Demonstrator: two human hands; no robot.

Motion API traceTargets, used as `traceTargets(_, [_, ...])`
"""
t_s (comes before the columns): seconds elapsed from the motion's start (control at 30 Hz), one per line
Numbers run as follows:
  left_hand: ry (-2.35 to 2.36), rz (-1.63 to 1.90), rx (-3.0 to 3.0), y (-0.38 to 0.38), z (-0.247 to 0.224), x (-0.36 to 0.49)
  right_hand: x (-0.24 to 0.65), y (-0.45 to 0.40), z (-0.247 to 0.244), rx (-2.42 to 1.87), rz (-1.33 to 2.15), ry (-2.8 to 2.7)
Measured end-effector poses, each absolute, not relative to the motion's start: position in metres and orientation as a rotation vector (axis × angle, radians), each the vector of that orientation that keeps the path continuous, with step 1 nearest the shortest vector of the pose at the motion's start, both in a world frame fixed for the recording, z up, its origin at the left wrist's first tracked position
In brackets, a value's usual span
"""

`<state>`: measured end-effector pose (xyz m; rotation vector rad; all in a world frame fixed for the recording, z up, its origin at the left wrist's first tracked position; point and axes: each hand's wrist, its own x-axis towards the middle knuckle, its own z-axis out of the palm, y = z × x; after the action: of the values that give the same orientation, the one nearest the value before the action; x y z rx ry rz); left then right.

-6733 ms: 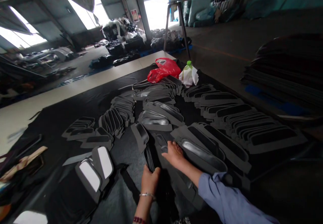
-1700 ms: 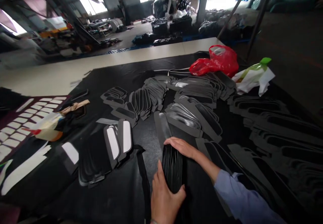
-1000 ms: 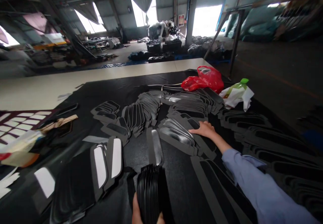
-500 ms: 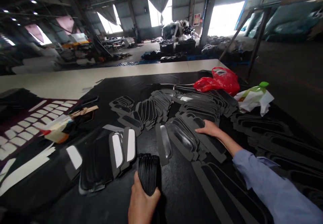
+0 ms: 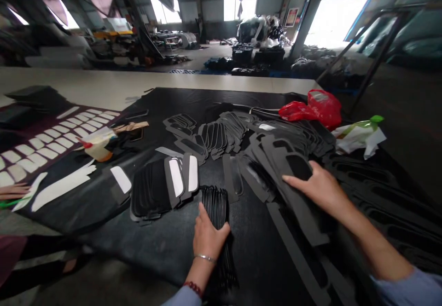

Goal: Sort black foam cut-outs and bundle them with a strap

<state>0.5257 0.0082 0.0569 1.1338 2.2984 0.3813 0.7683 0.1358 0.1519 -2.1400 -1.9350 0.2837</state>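
Two wearer's hands (image 5: 208, 233), one co-worker's hand (image 5: 15, 190), two bracelets (image 5: 194, 288), one red bag (image 5: 323, 109).

The sleeves (image 5: 410, 289) are dusty blue, and a silver bracelet (image 5: 205, 257) and dark red beads (image 5: 194, 288) circle the left wrist (image 5: 200, 271).

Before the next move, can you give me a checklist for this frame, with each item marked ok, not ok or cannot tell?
1. Left hand on the black bundle, thumb and fingers either side: ok.
2. Right hand gripping the grey pieces by their edge: ok.
3. Grey pieces squared into an even stack: not ok, fanned out unevenly.
4. Number of grey pieces in the right hand: cannot tell, they overlap.
5. Red bag apart from both hands: ok, beyond them.
6. Co-worker's hand away from both hands: ok, at the far left edge.
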Motion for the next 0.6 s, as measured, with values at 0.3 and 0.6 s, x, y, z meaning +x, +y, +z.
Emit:
traceTargets(0.3, [2.209,0.405,1.214,0.004,0.057,0.519,0.671,0.023,0.049,-2.197,0.885,-2.070])
traceTargets(0.6, [2.043,0.575,1.229,-0.004,0.053,0.505,0.630,-0.008,0.051,-1.937,1.118,-1.860])
